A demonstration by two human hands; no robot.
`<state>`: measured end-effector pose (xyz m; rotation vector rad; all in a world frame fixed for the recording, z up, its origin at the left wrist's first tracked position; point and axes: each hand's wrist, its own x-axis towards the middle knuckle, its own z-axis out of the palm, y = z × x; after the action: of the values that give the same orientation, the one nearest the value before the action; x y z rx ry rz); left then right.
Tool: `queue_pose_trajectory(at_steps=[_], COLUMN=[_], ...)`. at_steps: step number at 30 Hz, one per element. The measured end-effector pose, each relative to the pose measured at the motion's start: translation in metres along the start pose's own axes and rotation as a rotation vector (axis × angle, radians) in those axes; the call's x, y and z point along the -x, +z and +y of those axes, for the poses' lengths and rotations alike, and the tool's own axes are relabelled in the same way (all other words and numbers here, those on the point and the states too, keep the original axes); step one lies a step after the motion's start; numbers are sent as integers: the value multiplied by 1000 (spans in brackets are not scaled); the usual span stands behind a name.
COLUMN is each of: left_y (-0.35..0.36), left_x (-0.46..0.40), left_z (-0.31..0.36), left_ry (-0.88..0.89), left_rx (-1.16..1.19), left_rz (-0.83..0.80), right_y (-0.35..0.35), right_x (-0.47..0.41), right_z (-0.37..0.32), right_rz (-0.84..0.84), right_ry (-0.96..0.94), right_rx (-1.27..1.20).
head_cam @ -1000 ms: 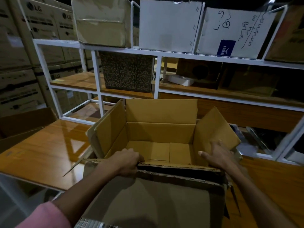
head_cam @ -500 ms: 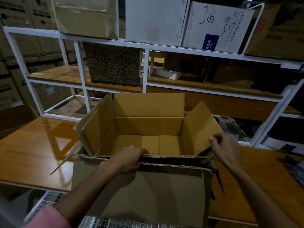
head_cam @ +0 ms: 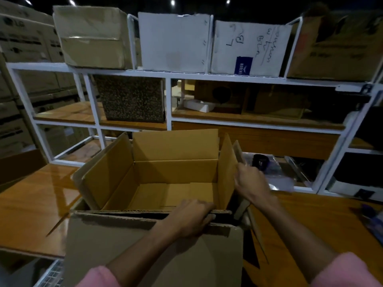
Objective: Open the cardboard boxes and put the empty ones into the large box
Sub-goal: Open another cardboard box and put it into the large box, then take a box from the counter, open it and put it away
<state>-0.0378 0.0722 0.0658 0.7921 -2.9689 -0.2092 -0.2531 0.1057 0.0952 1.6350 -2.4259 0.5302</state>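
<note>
An open, empty brown cardboard box (head_cam: pixel 174 168) stands in front of me on the wooden table, its four flaps up. It sits inside or against a bigger cardboard box (head_cam: pixel 116 245) whose torn near wall faces me. My left hand (head_cam: pixel 191 217) grips the near edges of the cardboard at the middle. My right hand (head_cam: pixel 251 183) is closed on the small box's right flap, which stands nearly upright.
The wooden table (head_cam: pixel 35 206) runs left and right of the boxes. Behind stands a white metal shelf (head_cam: pixel 170 100) with several cardboard boxes on top and a speckled box (head_cam: pixel 132 100) inside. Stacked cartons (head_cam: pixel 22 59) fill the left. Dark items (head_cam: pixel 373 220) lie at the right edge.
My right hand moved from the box's right wall onto the right flap and swung it from splayed outward to nearly upright. My left hand has kept its grip on the near edge.
</note>
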Motion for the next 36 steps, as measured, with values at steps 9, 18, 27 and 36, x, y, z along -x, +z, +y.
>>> queue_pose_trajectory(at_steps=[9,18,27,36], left_y=[26,21,55,101], left_x=[-33,-68,-153,-213], left_z=[19,86,207,264], left_ry=[-111,-92,156,277], left_rx=[139,182,191,184], left_rz=[-131,350,415,106], right_y=[25,25,5,9], right_x=[6,33,91,144], right_z=[30,96,222,308], right_rz=[-186,50,176,104], right_ry=[-75,-71,103,399], right_rx=[66,-401,-605,-572])
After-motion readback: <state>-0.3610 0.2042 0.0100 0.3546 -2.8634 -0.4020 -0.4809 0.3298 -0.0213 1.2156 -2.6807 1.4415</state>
